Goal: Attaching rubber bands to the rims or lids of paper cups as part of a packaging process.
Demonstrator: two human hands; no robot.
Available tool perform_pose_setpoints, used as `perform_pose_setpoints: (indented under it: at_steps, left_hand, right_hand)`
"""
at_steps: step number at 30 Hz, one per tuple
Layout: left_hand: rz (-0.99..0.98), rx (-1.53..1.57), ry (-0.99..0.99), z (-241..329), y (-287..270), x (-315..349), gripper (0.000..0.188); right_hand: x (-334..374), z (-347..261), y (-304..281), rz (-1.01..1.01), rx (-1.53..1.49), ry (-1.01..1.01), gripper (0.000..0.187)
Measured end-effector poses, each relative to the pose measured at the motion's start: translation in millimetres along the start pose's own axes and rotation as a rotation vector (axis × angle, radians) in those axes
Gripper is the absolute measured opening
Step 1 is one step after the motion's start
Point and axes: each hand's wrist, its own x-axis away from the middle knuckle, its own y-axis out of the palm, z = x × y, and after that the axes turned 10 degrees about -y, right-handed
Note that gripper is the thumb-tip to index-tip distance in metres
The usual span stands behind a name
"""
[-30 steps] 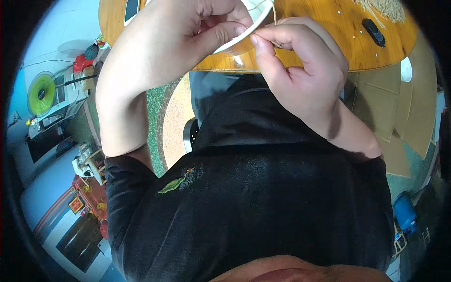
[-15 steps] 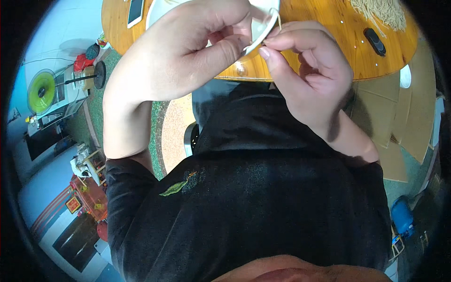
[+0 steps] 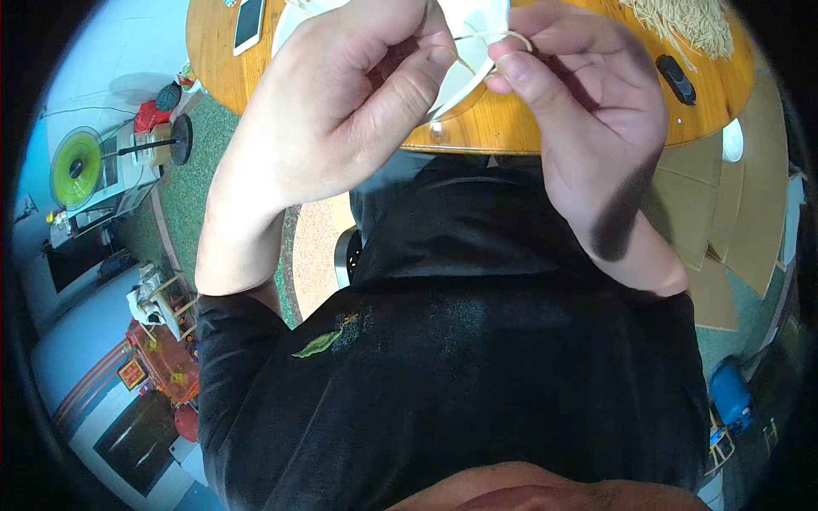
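Note:
A thin beige cord point(image 3: 521, 36) runs in a small loop between my two hands over a white bowl point(image 3: 479, 15). My left hand point(image 3: 349, 102) pinches one part of it between thumb and fingertips, above the bowl. Opposite, just past the bowl's right rim, my right hand point(image 3: 596, 106) has its thumb and index finger closed on the looped end, the other fingers loosely curled. Part of the bowl is hidden behind my left hand.
The bowl stands on a round wooden table point(image 3: 494, 132). A heap of similar beige strands point(image 3: 694, 27) lies at the far right, with a small black oblong object point(image 3: 677, 80) nearer me. At the left lies a white phone point(image 3: 248, 24). Flattened cardboard point(image 3: 750, 204) covers floor at right.
My hands have moved apart, the right one to the right and turned more palm-up. More of the cord and the bowl's inside shows between them.

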Motion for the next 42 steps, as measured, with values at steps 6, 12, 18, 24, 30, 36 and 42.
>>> perform_pose_setpoints:
  at_steps: [6, 12, 18, 24, 30, 36, 42]
  left_hand:
    - [0.142, 0.039, -0.14, 20.3, 3.1, 6.2, 0.006]
    - [0.143, -0.136, -0.096, 20.1, 4.8, 6.7, 0.005]
    - [0.078, -0.25, -0.129, 30.6, 4.3, -0.8, 0.003]
    - [0.132, -0.271, 0.003, 31.1, 5.6, -0.5, 0.005]
    - [0.195, -0.29, 0.154, 19.5, 10.3, 2.1, 0.008]
    - [0.338, -0.381, 0.504, -13.0, 22.1, 2.1, 0.024]
    - [0.407, -0.469, 0.587, -8.3, 26.9, -2.9, 0.025]
  right_hand:
    - [-6.2, 0.6, -12.5, -0.127, 0.123, 0.095, 0.013]
    - [-12.2, -23.3, 0.0, -0.073, 0.057, 0.26, 0.015]
    - [-13.5, -9.1, -5.5, -0.22, 0.209, 0.214, 0.018]
    - [-20.9, 63.6, -10.7, -0.276, -0.477, -0.572, 0.022]
    - [-15.9, -9.3, -12.1, 0.012, -0.095, 0.536, 0.02]
    - [-6.4, 25.5, -39.3, -0.045, -0.528, 0.53, 0.011]
    - [-16.2, 59.7, -32.0, -0.122, -0.729, 0.237, 0.021]
